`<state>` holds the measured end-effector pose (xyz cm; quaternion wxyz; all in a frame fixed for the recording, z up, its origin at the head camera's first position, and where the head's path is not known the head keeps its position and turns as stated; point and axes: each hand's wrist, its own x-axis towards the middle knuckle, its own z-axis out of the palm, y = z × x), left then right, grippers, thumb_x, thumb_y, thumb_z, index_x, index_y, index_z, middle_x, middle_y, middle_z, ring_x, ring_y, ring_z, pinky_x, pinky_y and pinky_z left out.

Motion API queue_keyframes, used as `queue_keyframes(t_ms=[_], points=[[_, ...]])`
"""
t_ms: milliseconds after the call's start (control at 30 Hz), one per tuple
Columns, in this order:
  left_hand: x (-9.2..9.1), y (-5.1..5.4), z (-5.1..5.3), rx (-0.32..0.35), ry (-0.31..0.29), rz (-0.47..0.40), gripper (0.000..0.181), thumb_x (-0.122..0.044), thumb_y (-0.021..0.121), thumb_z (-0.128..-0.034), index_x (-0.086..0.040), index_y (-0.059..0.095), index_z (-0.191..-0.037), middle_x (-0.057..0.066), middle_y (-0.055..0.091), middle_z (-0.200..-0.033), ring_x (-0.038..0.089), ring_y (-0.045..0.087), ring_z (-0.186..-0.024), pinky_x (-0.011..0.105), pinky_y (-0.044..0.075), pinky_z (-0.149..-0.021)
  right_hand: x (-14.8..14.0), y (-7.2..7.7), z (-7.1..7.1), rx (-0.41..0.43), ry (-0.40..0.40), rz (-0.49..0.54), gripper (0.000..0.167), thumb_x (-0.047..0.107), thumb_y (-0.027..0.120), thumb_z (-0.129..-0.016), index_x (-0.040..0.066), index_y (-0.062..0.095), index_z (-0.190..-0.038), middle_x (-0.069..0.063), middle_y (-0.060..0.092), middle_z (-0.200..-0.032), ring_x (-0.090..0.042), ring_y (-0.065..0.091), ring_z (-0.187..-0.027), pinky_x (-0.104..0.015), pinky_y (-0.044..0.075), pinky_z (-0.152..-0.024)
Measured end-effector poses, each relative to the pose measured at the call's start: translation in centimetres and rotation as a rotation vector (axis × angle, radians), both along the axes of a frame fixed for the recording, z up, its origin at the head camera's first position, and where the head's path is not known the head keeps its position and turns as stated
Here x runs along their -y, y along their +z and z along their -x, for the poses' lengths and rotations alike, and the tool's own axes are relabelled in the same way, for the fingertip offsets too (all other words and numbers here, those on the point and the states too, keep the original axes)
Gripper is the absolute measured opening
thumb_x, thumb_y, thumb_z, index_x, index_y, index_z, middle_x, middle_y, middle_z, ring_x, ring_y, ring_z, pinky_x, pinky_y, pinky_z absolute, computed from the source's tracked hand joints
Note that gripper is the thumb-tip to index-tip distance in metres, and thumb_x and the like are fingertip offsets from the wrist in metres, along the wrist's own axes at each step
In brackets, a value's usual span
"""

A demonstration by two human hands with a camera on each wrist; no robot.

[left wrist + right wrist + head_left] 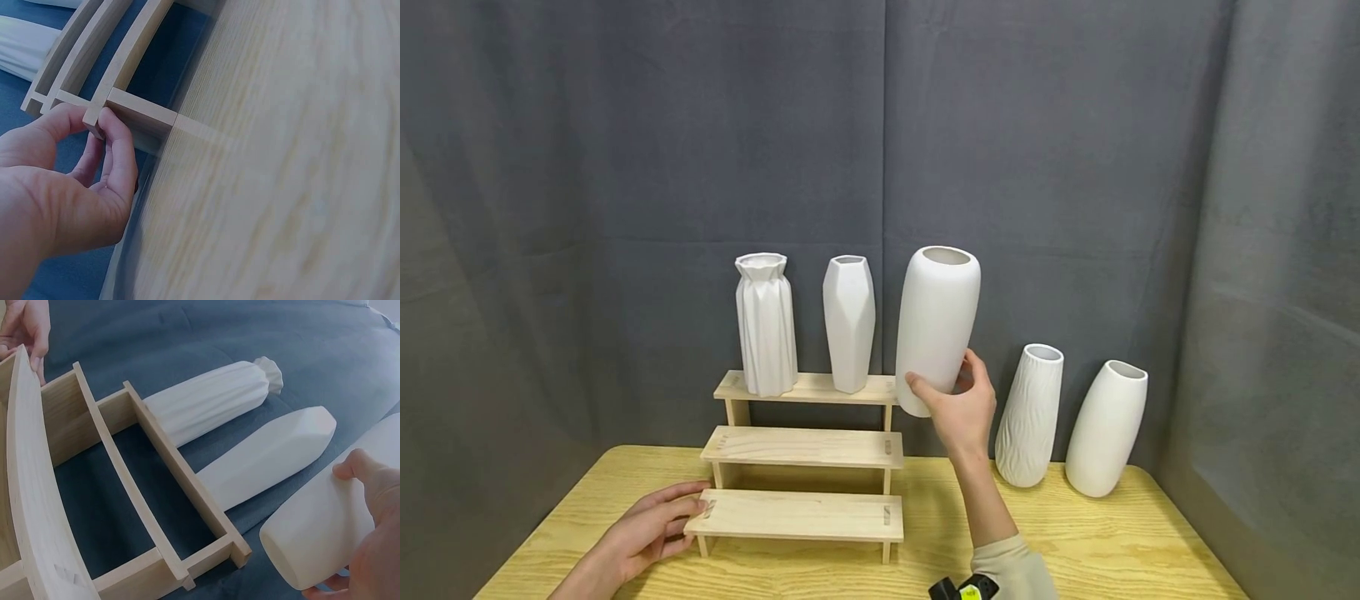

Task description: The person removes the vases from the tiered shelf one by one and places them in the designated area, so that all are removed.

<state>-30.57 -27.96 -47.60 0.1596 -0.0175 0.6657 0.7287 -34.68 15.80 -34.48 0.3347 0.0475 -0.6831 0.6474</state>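
My right hand [966, 410] grips a smooth white vase [938, 325] near its lower end. This vase leans slightly, beside the right end of the top step of a three-tier wooden stand [805, 447]. In the right wrist view, the vase's base [281, 559] is apart from the stand. My left hand [651, 529] pinches the left end of the lowest step between thumb and fingers, as the left wrist view also shows at the board's corner [94, 119]. A pleated white vase [766, 329] and a faceted white vase [850, 325] stand on the top step.
On the table [1000, 550] at the right stand a ribbed white vase [1030, 417] and a smooth white vase with a slanted mouth [1107, 429]. A grey curtain [700, 125] hangs close behind the table and along its sides.
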Motion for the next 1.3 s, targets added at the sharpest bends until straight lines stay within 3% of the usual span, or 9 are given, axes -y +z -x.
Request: queue_keyframes(t_ms=[433,733,900,1300], points=[[-0.1,-0.1,0.0,0.016,0.004,0.005,0.065,-0.019,0.070,-0.0988,0.002,0.040,-0.153,0.005,0.068,-0.108,0.013,0.063,-0.083,0.032,0.054,-0.073,-1.3,-1.6,1.1,0.040,-0.027,0.015,0.082,0.024,0.094,-0.073,0.009,0.054,-0.142,-0.011,0.060,-0.123,-0.030,0.061,-0.107,-0.048,0.053,-0.083],[0.0,0.0,0.2,0.014,0.007,0.014,0.066,-0.020,0.070,-0.0989,0.000,0.040,-0.154,0.005,0.069,-0.109,0.013,0.065,-0.084,0.031,0.054,-0.072,-2.1,-1.5,1.2,0.033,-0.034,0.039,0.084,0.025,0.093,-0.074,0.009,0.051,-0.144,-0.009,0.058,-0.125,-0.030,0.060,-0.110,-0.050,0.054,-0.082],[0.0,-0.1,0.2,0.011,-0.008,0.007,0.070,-0.020,0.069,-0.0992,0.003,0.035,-0.155,0.005,0.070,-0.111,0.017,0.068,-0.093,0.031,0.054,-0.073,-2.5,-1.8,1.4,0.046,-0.035,0.045,0.086,0.024,0.093,-0.074,0.008,0.049,-0.146,-0.010,0.056,-0.127,-0.030,0.058,-0.112,-0.050,0.053,-0.084],[0.0,0.1,0.2,0.012,-0.027,-0.011,0.066,-0.020,0.068,-0.0999,0.001,0.038,-0.154,0.005,0.069,-0.113,0.017,0.067,-0.096,0.031,0.053,-0.075,-4.1,-4.3,2.7,0.063,-0.086,0.052,0.084,0.021,0.093,-0.074,0.006,0.049,-0.144,-0.013,0.056,-0.126,-0.032,0.058,-0.111,-0.049,0.052,-0.085]])
